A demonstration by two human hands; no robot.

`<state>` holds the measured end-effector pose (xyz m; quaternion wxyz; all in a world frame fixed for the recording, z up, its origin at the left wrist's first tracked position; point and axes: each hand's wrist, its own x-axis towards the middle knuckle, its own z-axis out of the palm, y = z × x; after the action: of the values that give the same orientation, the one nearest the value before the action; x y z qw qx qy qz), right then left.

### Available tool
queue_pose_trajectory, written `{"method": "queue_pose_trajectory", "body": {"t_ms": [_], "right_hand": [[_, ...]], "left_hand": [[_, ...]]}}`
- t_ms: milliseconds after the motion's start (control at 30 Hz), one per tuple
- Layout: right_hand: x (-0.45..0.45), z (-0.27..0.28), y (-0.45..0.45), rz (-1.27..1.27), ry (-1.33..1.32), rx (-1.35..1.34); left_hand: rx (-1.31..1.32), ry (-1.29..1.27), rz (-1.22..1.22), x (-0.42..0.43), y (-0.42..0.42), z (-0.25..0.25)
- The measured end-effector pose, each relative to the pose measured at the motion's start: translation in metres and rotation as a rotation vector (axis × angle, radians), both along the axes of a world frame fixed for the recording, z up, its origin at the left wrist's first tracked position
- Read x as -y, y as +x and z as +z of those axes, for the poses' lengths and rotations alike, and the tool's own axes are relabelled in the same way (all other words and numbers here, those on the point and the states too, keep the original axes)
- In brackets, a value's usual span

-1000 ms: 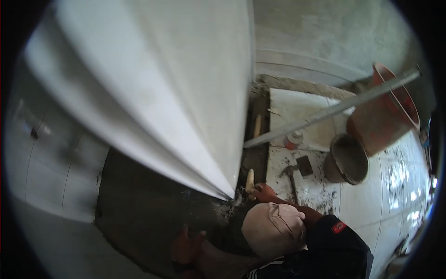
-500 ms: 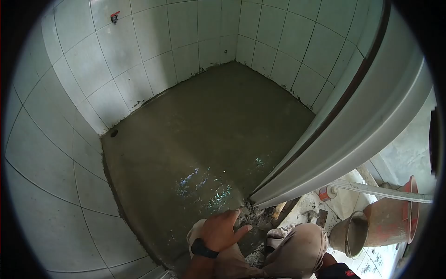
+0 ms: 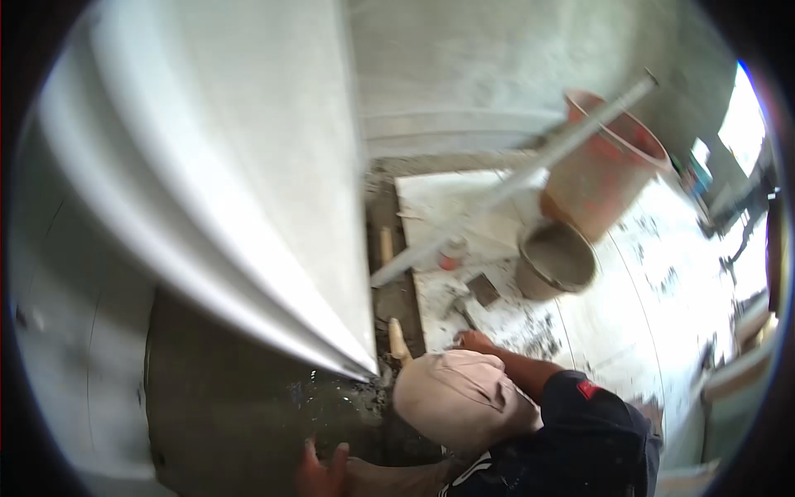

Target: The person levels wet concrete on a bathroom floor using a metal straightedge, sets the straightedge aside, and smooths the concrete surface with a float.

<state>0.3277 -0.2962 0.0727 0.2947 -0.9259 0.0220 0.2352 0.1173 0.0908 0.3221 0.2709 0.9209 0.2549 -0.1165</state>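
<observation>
My left hand (image 3: 321, 472) is at the bottom, its thumb and fingers spread and empty, above the grey wet cement floor (image 3: 224, 389). My right hand (image 3: 474, 340) reaches past my knee (image 3: 451, 398) to the handle end of a hammer (image 3: 466, 315) on the pale, dirty tiles. Its fingers are bent and blurred, and whether they close round the handle cannot be made out. A dark square plate (image 3: 483, 290) lies beside the hammer. Left of this hand a pale wooden piece (image 3: 397, 340) stands in the gap by the door frame (image 3: 273, 273).
A small grey bucket (image 3: 556, 263) stands before a large reddish tub (image 3: 604, 166). A long metal bar (image 3: 513, 184) slants from the gap up across the tub. Close to the bar is a small red and white can (image 3: 451, 253). The white frame fills the upper left.
The view has swung from the tiled corner back to the right-hand side. My right hand has moved from the wooden piece to the hammer's handle. My left hand remains low with fingers spread.
</observation>
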Motion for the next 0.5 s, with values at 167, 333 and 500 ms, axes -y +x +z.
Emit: {"method": "queue_pose_trajectory", "body": {"t_ms": [167,333,500], "right_hand": [[0.055,0.036,-0.064,-0.374,-0.157,0.378],[0.071,0.011,-0.082,-0.44,-0.185,0.218],[0.045,0.011,-0.035,-0.273,-0.171,0.009]], "left_hand": [[-0.406,0.217,0.213,0.024,0.031,0.001],[-0.528,0.252,0.134,0.042,0.069,0.016],[-0.051,0.176,-0.153,0.005,0.07,-0.034]]}}
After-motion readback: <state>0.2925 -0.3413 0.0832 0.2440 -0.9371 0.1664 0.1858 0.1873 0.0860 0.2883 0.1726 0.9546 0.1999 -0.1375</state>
